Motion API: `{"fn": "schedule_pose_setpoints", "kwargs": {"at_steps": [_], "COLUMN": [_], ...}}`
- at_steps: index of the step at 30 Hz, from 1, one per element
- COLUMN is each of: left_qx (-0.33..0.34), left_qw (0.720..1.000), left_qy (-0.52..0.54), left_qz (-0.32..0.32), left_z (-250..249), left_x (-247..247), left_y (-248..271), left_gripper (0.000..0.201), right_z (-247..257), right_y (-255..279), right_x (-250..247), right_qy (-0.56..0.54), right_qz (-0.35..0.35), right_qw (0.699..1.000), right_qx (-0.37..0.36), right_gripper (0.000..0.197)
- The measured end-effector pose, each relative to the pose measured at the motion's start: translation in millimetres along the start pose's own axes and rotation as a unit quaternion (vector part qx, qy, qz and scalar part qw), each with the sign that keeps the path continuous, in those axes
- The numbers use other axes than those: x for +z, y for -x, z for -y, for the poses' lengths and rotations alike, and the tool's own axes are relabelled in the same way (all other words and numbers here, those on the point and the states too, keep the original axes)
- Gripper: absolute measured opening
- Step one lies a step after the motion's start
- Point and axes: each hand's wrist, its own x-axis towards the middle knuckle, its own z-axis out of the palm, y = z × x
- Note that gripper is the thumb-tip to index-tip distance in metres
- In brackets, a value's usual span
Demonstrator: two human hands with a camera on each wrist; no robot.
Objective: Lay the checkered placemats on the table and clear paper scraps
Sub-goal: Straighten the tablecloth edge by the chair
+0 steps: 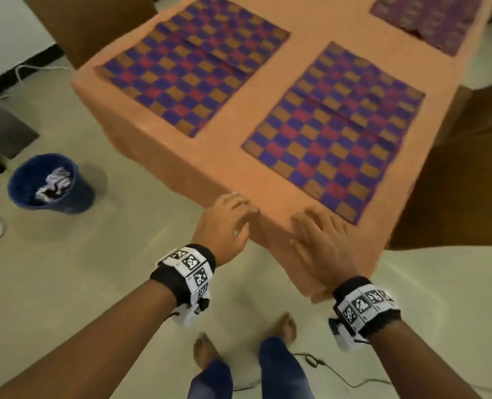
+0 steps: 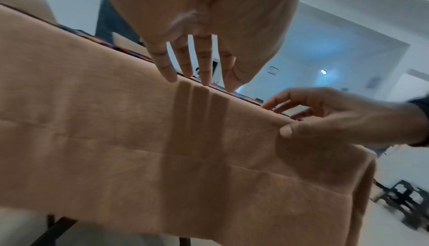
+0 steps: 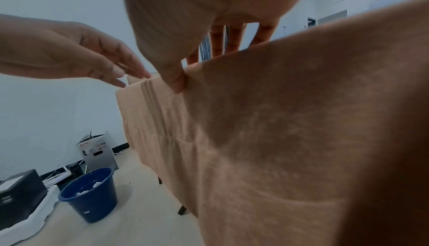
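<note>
Two checkered placemats in blue, red and gold lie flat on the orange-clothed table (image 1: 285, 41): one at the far left (image 1: 193, 64), one nearer on the right (image 1: 339, 133). A third, purple placemat (image 1: 428, 18) lies at the far right corner. My left hand (image 1: 230, 223) hovers at the table's near corner with straight fingers (image 2: 206, 66) that hold nothing. My right hand (image 1: 316, 237) rests flat on the cloth at the same corner, fingers straight, thumb (image 3: 174, 79) on the cloth's edge. Crumpled paper scraps (image 1: 55, 182) lie in the blue bin (image 1: 75, 194).
The blue bin (image 3: 92, 195) stands on the floor left of the table, near a cardboard box (image 3: 97, 151) and dark equipment (image 3: 18, 195) by the wall. Brown chairs (image 1: 463, 174) flank the table. A cable (image 1: 339, 372) runs on the floor by my bare feet.
</note>
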Motion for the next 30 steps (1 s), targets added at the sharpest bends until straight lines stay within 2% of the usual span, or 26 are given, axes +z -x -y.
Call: {"fn": "schedule_pose_setpoints", "kwargs": {"at_steps": [3, 7, 11, 14, 17, 19, 23, 26, 30], "left_qx": [0.036, 0.048, 0.049, 0.039, 0.037, 0.051, 0.064, 0.05, 0.034], "left_qw": [0.996, 0.987, 0.983, 0.984, 0.982, 0.98, 0.977, 0.969, 0.964], "left_qy": [-0.061, -0.124, -0.091, -0.037, 0.012, 0.049, 0.102, 0.137, 0.141], "left_qz": [0.048, 0.087, 0.154, 0.17, 0.186, 0.187, 0.179, 0.201, 0.222], "left_z": [-47.4, -131.8, -211.7, -271.4, -327.8, -360.7, -424.0, -459.3, -493.4], "left_x": [22.1, 62.4, 107.4, 134.4, 158.0, 174.6, 205.9, 231.3, 252.7], "left_y": [-15.4, -26.6, -44.8, -69.7, -106.6, -136.2, -199.6, -243.8, -286.6], "left_gripper": [0.031, 0.017, 0.026, 0.026, 0.028, 0.026, 0.025, 0.03, 0.035], "right_z": [-32.1, -91.7, -171.5, -245.9, -322.2, -369.9, -451.5, -508.2, -558.7], "right_y": [19.1, 57.3, 86.8, 90.6, 87.3, 81.7, 59.8, 37.5, 6.9], "right_x": [-9.8, -28.1, -53.8, -89.3, -131.9, -154.2, -180.6, -188.4, -192.3], "right_qy": [0.02, -0.046, -0.086, -0.057, -0.046, -0.029, -0.024, -0.017, -0.054], "right_qz": [0.003, 0.028, 0.053, 0.014, -0.065, -0.091, -0.063, -0.039, -0.016], "right_qw": [0.999, 0.997, 0.994, 0.998, 0.996, 0.993, 0.993, 0.994, 0.995], "right_qx": [-0.03, -0.047, -0.045, -0.016, 0.042, 0.071, 0.098, 0.098, 0.079], "right_gripper": [0.041, 0.038, 0.029, 0.025, 0.02, 0.021, 0.02, 0.021, 0.025]}}
